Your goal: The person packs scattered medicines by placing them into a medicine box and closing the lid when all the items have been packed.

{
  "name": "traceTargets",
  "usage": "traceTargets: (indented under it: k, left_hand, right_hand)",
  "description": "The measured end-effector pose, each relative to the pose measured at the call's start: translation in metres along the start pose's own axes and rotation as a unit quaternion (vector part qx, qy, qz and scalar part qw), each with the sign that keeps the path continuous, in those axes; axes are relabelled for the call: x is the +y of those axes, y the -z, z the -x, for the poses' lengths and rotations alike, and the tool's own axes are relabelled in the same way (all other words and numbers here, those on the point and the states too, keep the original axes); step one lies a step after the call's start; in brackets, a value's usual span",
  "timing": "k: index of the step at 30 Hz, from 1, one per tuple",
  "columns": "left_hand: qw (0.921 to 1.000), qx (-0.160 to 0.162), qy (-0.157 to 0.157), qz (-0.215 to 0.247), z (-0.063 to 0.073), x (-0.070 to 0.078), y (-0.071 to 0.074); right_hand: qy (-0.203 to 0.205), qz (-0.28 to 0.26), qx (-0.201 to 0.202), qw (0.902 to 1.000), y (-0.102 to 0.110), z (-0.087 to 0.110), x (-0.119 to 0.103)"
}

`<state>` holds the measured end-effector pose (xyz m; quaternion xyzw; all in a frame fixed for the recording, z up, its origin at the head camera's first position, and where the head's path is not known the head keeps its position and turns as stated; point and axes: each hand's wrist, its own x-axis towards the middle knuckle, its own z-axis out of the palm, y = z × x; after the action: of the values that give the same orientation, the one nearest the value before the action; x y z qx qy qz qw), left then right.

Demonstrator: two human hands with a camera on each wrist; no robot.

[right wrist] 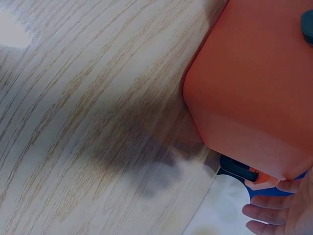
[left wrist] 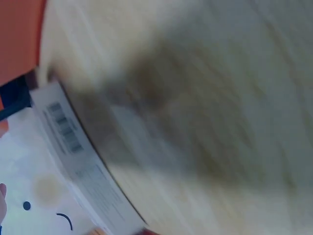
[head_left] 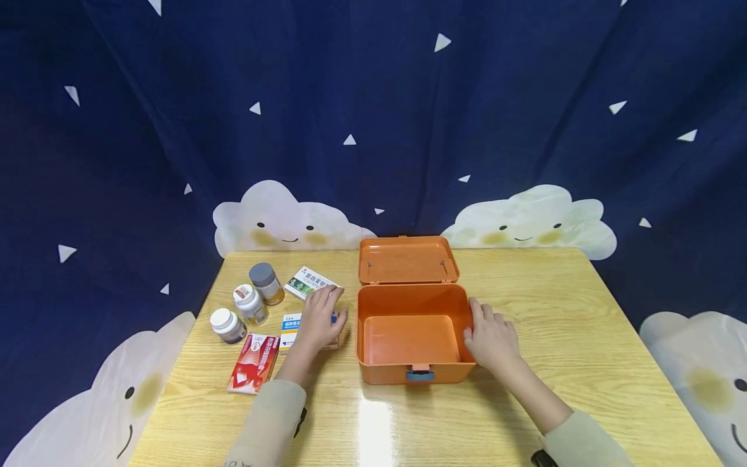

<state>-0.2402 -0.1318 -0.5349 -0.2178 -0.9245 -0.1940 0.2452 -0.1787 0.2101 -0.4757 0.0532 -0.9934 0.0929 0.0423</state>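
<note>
My left hand (head_left: 319, 319) hovers over the right part of a white medicine box with blue and yellow print (head_left: 290, 329), covering much of it, its thumb and forefinger apart. A white box side with a barcode (left wrist: 83, 161) fills the lower left of the left wrist view. My right hand (head_left: 493, 337) rests against the right wall of an orange plastic case (head_left: 379, 371), its fingers at the rim. In the right wrist view its fingers are extended beside the case's outer wall. The case stands with its lid (head_left: 408, 259) raised and nothing inside.
On the left of the wooden table (head_left: 560, 311) stand a grey-capped bottle (head_left: 267, 285) and two white-capped bottles, one nearer (head_left: 227, 325) and one behind (head_left: 251, 305). A red medicine box (head_left: 255, 364) lies in front; a white-and-green one (head_left: 306, 281) lies farther back.
</note>
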Motion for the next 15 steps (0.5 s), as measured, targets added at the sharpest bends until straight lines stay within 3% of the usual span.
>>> traceTargets:
  k: [7,15]
  left_hand:
    - [0.9947,-0.103,0.002,0.002,0.020,-0.021,0.007]
    - [0.9787,-0.203,0.029,0.009,0.033,-0.036,0.015]
  right_hand:
    - [0.001,0.001,0.001,1.0000,0.000,0.000,0.000]
    - [0.002,-0.003,-0.001,1.0000,0.000,0.000,0.000]
